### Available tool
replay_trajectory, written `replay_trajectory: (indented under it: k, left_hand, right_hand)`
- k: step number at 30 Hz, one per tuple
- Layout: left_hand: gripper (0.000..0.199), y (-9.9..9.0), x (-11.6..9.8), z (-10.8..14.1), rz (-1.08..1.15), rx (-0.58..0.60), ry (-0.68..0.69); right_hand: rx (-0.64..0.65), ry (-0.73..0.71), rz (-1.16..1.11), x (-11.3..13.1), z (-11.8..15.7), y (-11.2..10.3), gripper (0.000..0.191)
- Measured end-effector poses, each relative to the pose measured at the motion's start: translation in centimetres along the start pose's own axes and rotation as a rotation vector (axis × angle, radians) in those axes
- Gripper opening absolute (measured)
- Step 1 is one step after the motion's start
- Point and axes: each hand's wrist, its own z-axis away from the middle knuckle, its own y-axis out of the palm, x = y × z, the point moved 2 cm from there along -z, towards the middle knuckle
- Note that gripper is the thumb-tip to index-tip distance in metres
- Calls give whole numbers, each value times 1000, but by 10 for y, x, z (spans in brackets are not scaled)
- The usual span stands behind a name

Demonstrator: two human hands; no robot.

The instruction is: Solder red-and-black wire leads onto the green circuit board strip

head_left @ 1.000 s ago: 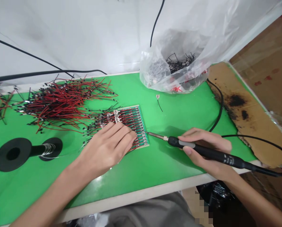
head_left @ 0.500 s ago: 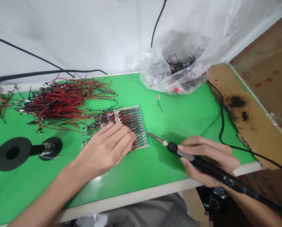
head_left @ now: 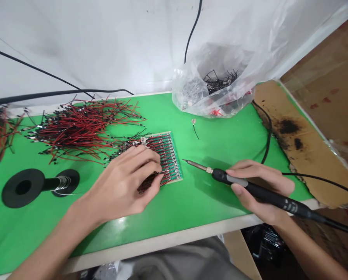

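At PCB (head_left: 169,155): L hand (head_left: 124,182) curled, grip hidden; R hand (head_left: 258,186) clasps soldering iron (head_left: 287,204).

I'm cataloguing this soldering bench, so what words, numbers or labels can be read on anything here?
No text can be read and quoted.
Soldering iron: small white marks on the handle, too blurred to read.
Board: any print is too small to read.

Left hand (head_left: 123,181) arched palm-down, fingers bunched at tips; right hand (head_left: 257,186) curled in pen-style grip, thumb underneath.
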Motion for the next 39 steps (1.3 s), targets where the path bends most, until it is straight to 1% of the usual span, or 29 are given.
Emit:
replay_trajectory:
  k: [2, 4, 6, 7, 9, 10, 12, 14, 16, 18, 19, 20, 22, 25, 27, 29, 30, 31, 34, 36, 39]
  left_hand:
    - [6, -9, 2, -8, -2, 13, -69]
    - [13, -16, 8, -21, -55, 7, -127]
    - [19, -18, 16, -41, -117, -11, -112]
    - [20, -16, 19, -52, -157, -4, -63]
    - [25, -6, 26, -76, -219, 74, 79]
    - [28, 2, 30, -87, -237, 136, 119]
    - [28, 18, 36, -106, -235, 192, 179]
    - [30, 33, 40, -118, -234, 250, 209]
    - [29, 44, 43, -125, -216, 281, 216]
    - [26, 49, 44, -128, -195, 286, 214]
    - [26, 49, 43, -128, -188, 281, 211]
    - [27, 46, 42, -128, -185, 270, 208]
    - [31, 35, 38, -124, -183, 237, 189]
    - [30, 8, 28, -107, -180, 154, 150]
    - [24, -10, 21, -89, -177, 18, 189]
    - [14, -20, 16, -67, -181, -58, 181]
    - [15, -21, 15, -57, -176, -74, 165]
    - [19, -21, 14, -47, -163, -62, 141]
    - [25, -14, 12, -21, -111, -69, 82]
    - [29, -9, 11, -9, -77, -85, 25]
    - [35, -1, 9, 0, -46, -126, -45]
  right_hand:
    - [-7, 48, -46, -4, 2, -4, 20]
    - [0, 92, -102, -9, 5, -9, 18]
    - [1, 139, -183, -15, 10, -14, 18]
    - [-1, 164, -231, -18, 13, -16, 18]
    - [-10, 211, -324, -24, 19, -20, 18]
    - [-1, 226, -353, -26, 21, -21, 18]
    - [22, 247, -382, -29, 24, -21, 19]
    - [48, 264, -382, -29, 24, -21, 20]
    - [69, 284, -379, -27, 23, -20, 20]
    - [78, 295, -372, -26, 22, -19, 17]
    - [80, 302, -367, -25, 21, -19, 16]
    - [80, 308, -363, -25, 21, -19, 15]
    - [73, 320, -360, -25, 20, -19, 15]
    - [58, 338, -375, -26, 21, -19, 18]
    - [39, 353, -371, -25, 21, -18, 18]
    - [19, 373, -355, -25, 22, -16, 18]
    - [11, 387, -348, -24, 22, -15, 18]
    - [7, 404, -349, -24, 22, -13, 19]
    - [14, 469, -368, -23, 25, -7, 17]
    - [17, 501, -366, -24, 26, -4, 15]
    - [13, 525, -345, -26, 28, -2, 15]
